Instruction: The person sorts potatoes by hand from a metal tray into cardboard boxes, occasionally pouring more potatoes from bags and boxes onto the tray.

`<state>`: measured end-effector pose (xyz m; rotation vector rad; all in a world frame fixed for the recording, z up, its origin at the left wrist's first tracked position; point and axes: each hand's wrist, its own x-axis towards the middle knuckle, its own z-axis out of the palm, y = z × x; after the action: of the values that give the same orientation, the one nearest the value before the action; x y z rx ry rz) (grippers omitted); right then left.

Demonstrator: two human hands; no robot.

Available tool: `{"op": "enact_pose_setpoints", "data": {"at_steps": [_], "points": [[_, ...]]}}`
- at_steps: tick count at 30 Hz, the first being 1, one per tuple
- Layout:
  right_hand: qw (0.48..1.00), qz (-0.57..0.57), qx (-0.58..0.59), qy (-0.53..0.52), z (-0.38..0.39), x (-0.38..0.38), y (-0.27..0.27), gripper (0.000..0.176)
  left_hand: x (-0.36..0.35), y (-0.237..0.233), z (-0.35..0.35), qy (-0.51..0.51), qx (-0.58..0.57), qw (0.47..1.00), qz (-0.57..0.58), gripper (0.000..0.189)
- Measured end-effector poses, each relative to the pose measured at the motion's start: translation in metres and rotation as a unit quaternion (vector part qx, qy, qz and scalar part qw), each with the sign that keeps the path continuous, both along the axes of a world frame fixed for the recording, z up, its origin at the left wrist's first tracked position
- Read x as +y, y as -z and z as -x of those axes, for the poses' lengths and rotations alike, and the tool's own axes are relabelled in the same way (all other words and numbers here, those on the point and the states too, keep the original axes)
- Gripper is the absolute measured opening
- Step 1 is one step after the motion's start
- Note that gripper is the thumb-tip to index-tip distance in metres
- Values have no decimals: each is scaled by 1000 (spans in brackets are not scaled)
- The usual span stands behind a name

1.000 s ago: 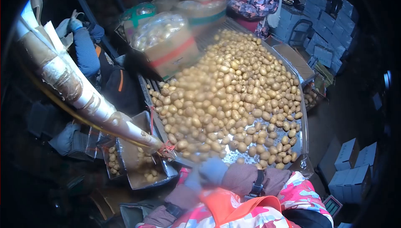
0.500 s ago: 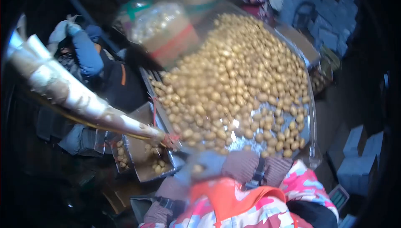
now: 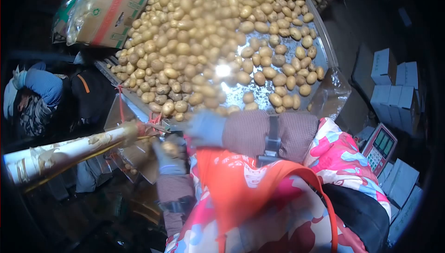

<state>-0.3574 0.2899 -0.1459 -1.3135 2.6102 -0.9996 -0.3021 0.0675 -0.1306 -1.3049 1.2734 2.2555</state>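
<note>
Right, the step in hand reads as picking by hand off the table [image 3: 330,51]. Left hand [image 3: 169,158], gloved, is clamped on one potato [image 3: 170,148] just off the table's near-left corner, below the rim. Right hand [image 3: 204,128], also gloved, lies at the table's near edge against the last potatoes of the pile [image 3: 204,44]; it's too blurred to tell whether its fingers are curled or flat. The hands are apart but close.

A box [image 3: 139,158] sits under the table's near-left corner, half hidden by the left hand and the pole [image 3: 69,148]; it's dim and its contents are unclear.

How the person does it well, as a judgement:
- keep the fingers wrapped right round the potato; the glove looks bulky, so a fingertip pinch could slip
- bring it low over the box before letting go; a drop from rim height risks bruising
- keep the left wrist clear of the pole, which meets the table's near-left corner
- work the right hand along the near edge, where the pile is thin and bare metal shows; pulling at the tall middle could send potatoes rolling over the rim
- one potato per grab unless the palm truly covers two

A scale [image 3: 380,144] stands off the table's near-right corner and cartons [image 3: 394,91] lie beyond its right side. A co-worker's sleeve [image 3: 44,86] is left of the table, well apart from both hands.
</note>
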Motion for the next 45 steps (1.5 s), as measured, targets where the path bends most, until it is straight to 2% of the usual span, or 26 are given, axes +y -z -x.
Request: {"op": "enact_pose_setpoints", "data": {"at_steps": [1,2,3,4,5,7,8,9,11,14,19,21,23,24,25,28,29,31,33,35,36,38,40,41,43,45], "points": [[999,6,31,42,4,11,8,32,-46,35,-3,-111,82,990,30,59],[994,10,63,84,7,30,16,33,-86,41,-7,-109,45,991,61,59],[987,15,95,125,8,48,25,35,-106,32,-8,-207,-13,977,55,60],[986,6,85,145,7,67,38,40,-110,15,-13,-185,-79,950,237,73],[983,-5,77,165,2,90,53,47,-131,19,-15,-178,-66,934,304,69],[964,-153,26,214,-23,136,82,52,-134,18,-10,-209,-12,950,233,61],[966,-85,57,238,-33,158,85,52,-151,36,-16,-109,49,990,75,58],[961,-16,89,260,-42,178,86,52,-111,27,-12,-37,41,994,94,58],[950,-66,44,301,-60,215,66,52,-8,-9,-3,111,-2,984,141,60],[921,-119,28,369,-92,258,67,51,45,14,10,253,8,967,35,61],[842,-147,-27,518,-124,345,75,46,96,32,35,300,6,953,33,62],[798,-146,-92,578,-99,380,77,46,107,36,41,307,-2,951,39,62],[796,-24,-44,603,-46,400,76,46,120,38,45,327,-20,943,57,63],[784,-29,-105,611,-17,399,59,53,122,40,47,331,-27,941,64,63],[770,-34,-165,616,10,389,43,59,124,43,49,333,-35,940,71,63],[765,-128,-219,592,54,342,35,66,125,45,51,340,-55,935,91,62],[785,-273,-113,545,56,324,73,69,127,41,50,337,-53,935,94,62],[847,-255,51,464,25,293,110,67,128,34,50,339,-48,935,96,62],[894,-146,12,423,-8,304,103,62,126,39,56,341,-54,934,91,62],[883,-155,38,441,-36,322,98,51,119,45,51,330,-65,939,70,62],[857,-226,-71,458,-34,321,77,47,117,49,52,320,-65,944,54,63],[760,-353,-276,470,-13,322,23,39,118,53,58,307,-63,949,43,63],[870,-183,14,458,13,318,45,37,120,54,55,296,-77,950,61,63],[884,-80,158,432,34,315,58,36,117,57,55,307,-71,947,59,65],[912,-80,63,398,91,289,60,41,109,68,54,328,-62,941,57,71],[900,-223,15,374,124,276,66,38,109,61,55,335,-61,938,62,69]]}}
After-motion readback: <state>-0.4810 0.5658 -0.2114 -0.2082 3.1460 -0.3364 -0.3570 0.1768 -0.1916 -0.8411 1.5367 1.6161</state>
